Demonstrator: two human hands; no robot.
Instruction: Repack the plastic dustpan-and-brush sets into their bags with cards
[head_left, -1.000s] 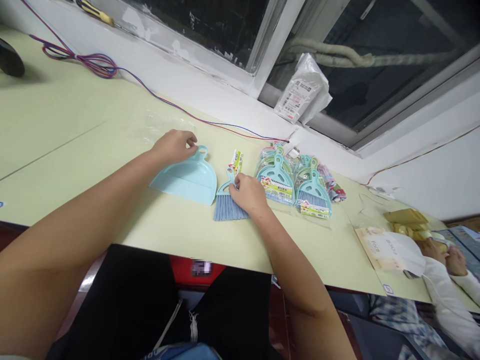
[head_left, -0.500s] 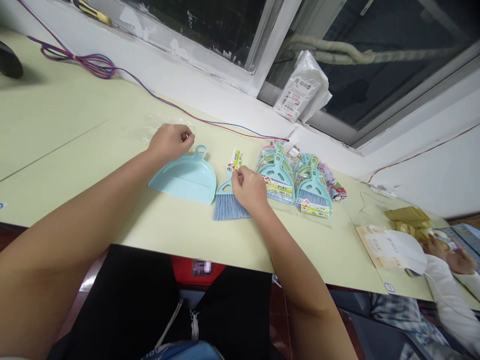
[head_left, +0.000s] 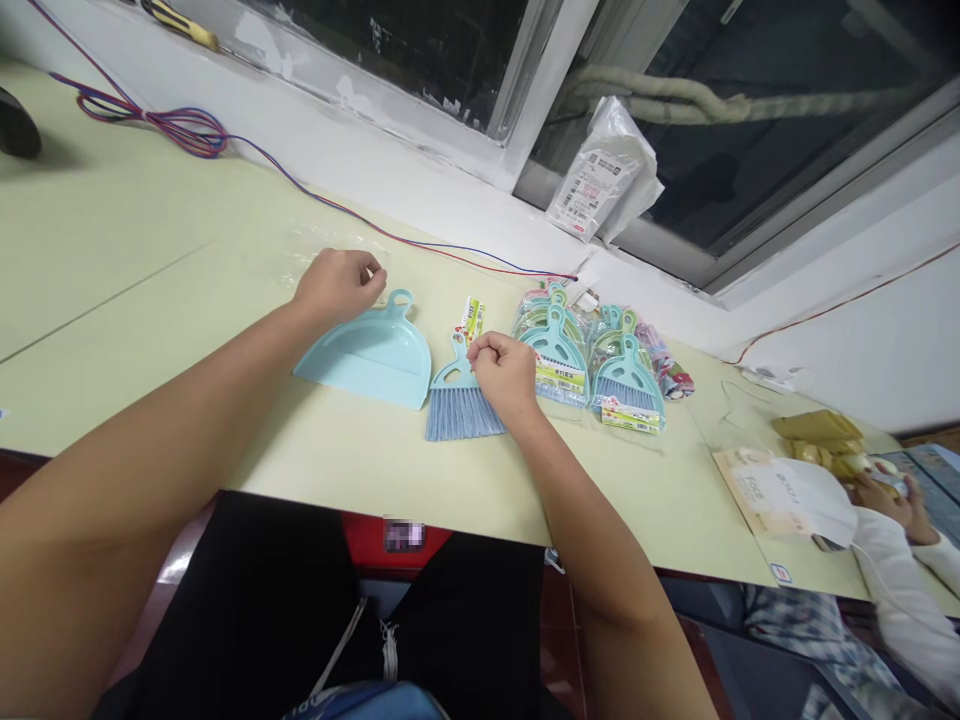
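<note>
A light blue dustpan [head_left: 371, 355] lies on the pale green table, its handle loop pointing to the window. My left hand [head_left: 341, 285] is over its upper left edge, fingers curled together with nothing visible in them. Right of the dustpan lies a small brush [head_left: 461, 412] with blue-grey bristles and a light blue handle. My right hand [head_left: 504, 375], loosely closed, rests at the brush's right side and covers part of it; nothing shows in its fingers. A green and white label card [head_left: 473, 318] sits just above the brush handle. Clear plastic film [head_left: 300, 250] lies behind my left hand.
Packed dustpan sets [head_left: 559, 350] stand to the right, with another bagged group [head_left: 628, 385] beside them. Coiled red and blue wire [head_left: 187, 130] runs along the wall. A white package [head_left: 596, 185] leans at the window. At far right, a person's hands [head_left: 892, 500] handle something near yellow bags [head_left: 817, 430].
My right hand has shifted slightly right, off the brush handle. My left hand has barely moved. At far right, the other person's hands have moved a little.
</note>
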